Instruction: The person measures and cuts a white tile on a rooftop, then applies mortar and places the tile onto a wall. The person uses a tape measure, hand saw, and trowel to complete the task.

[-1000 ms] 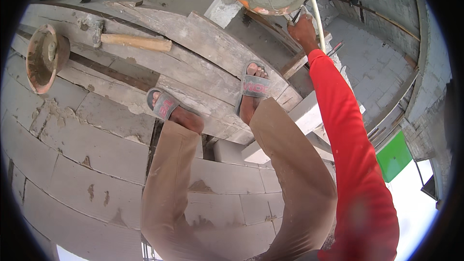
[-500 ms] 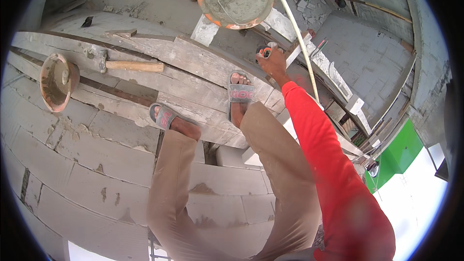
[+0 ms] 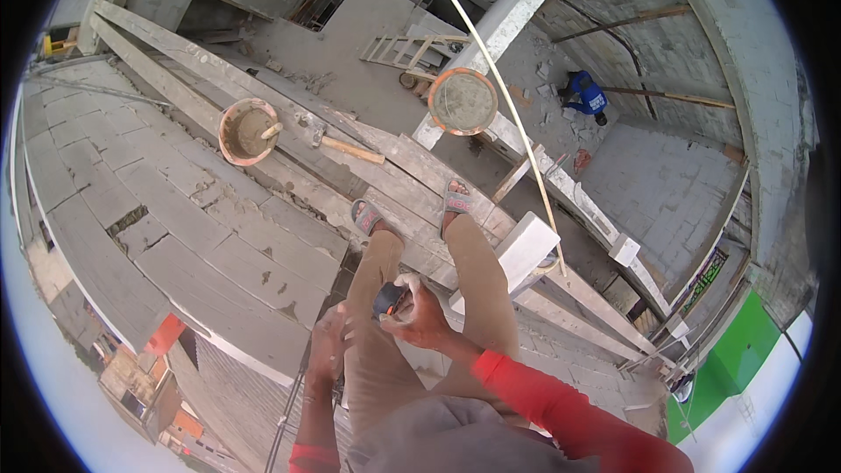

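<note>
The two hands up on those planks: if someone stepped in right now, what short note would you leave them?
Right hand: closed around a small dark and orange tool, held in front of the thighs.
Left hand: open, blurred, beside the tool; whether it touches it cannot be told.
Things: both feet stand on wooden planks. A hammer lies on them beside an orange pan with a trowel handle. An orange bucket of grey mortar sits past the feet, a pale line running by it.
Done or left: not clear from this view.
</note>
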Motion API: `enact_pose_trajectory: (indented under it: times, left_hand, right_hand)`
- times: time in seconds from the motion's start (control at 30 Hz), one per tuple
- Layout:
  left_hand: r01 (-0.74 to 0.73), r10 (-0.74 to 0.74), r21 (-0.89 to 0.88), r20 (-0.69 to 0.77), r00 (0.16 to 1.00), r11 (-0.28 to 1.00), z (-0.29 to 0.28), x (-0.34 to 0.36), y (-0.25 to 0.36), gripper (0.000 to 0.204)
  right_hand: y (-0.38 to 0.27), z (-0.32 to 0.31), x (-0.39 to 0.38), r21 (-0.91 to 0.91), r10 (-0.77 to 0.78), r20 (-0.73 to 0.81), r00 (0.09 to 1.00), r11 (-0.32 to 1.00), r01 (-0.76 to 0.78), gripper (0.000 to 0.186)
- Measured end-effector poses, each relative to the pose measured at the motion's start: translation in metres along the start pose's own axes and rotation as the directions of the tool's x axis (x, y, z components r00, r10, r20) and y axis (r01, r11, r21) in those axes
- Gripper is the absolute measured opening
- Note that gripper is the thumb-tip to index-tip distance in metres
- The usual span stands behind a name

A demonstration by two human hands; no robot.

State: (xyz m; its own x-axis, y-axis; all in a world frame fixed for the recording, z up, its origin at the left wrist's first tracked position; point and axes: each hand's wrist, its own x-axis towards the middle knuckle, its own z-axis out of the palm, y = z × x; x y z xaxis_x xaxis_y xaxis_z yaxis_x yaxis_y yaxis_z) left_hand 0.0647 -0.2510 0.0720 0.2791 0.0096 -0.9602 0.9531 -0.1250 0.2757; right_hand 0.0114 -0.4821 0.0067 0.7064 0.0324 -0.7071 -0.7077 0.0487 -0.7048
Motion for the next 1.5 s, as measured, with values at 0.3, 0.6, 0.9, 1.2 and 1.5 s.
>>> enact_pose_trajectory:
  times: [0.3,0.6,0.9,1.2,1.5]
  left_hand:
    - [-0.157,0.156,0.000,0.131,0.979,0.988,-0.021,-0.087,0.004,0.062]
    - [-0.305,0.314,-0.377,-0.040,0.949,0.875,-0.053,-0.163,-0.024,0.072]
    - [-0.459,0.375,-0.306,-0.296,0.879,0.834,-0.083,-0.153,-0.056,0.065]
    - [-0.589,0.270,-0.632,-0.532,0.802,0.504,-0.165,-0.125,-0.040,0.037]
    - [-0.772,0.146,-0.567,-0.771,0.620,0.287,-0.265,-0.126,-0.012,0.032]
  right_hand:
    - [-0.119,0.073,-0.058,-0.621,-0.526,0.236,0.817,0.565,0.543,0.079]
    - [-0.193,0.142,-0.066,-0.534,-0.093,0.749,0.657,0.502,0.680,0.042]
    - [-0.216,0.179,-0.073,-0.665,0.112,0.738,0.665,0.287,0.689,0.038]
    - [-0.210,0.053,-0.052,-0.821,0.231,0.462,0.856,0.477,0.314,0.046]
    - [-0.240,-0.123,-0.092,-0.855,0.100,0.468,0.878,0.302,0.421,0.046]
